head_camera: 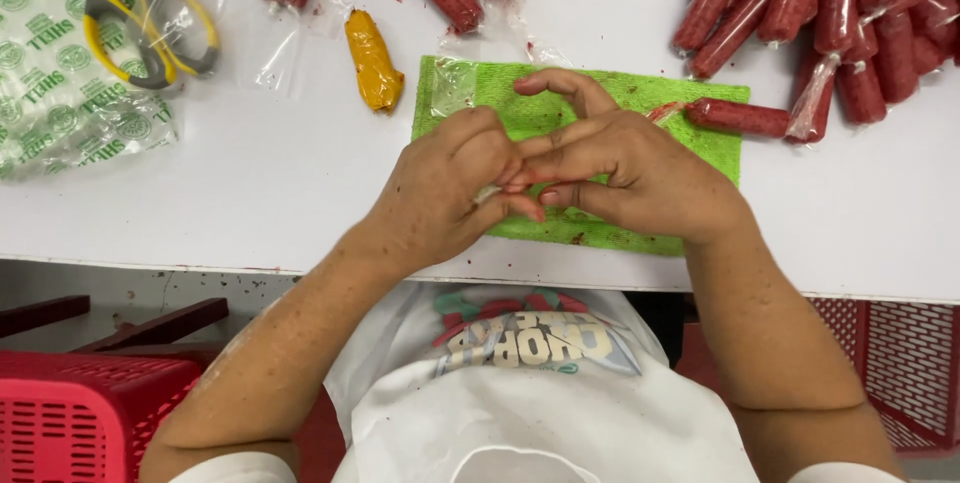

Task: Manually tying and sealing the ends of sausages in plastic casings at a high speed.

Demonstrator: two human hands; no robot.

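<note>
- Left hand and right hand meet over green cloth, grips pinched together on a small clear wrapper bit.
- Nearest red wrapped stick lies right of right hand, long axis left-right, on cloth's far edge.
- Scissors far left on tabletop.

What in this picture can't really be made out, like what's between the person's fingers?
- Head view: the small thing pinched between the left hand and right hand is covered by the fingers.
- The middle of the green cloth lies under both hands.
- The piles of red sticks run off the top and right edges, so no count.
- The scissors blades are cut by the top edge.
- The red basket is cut by the left and bottom edges.
</note>
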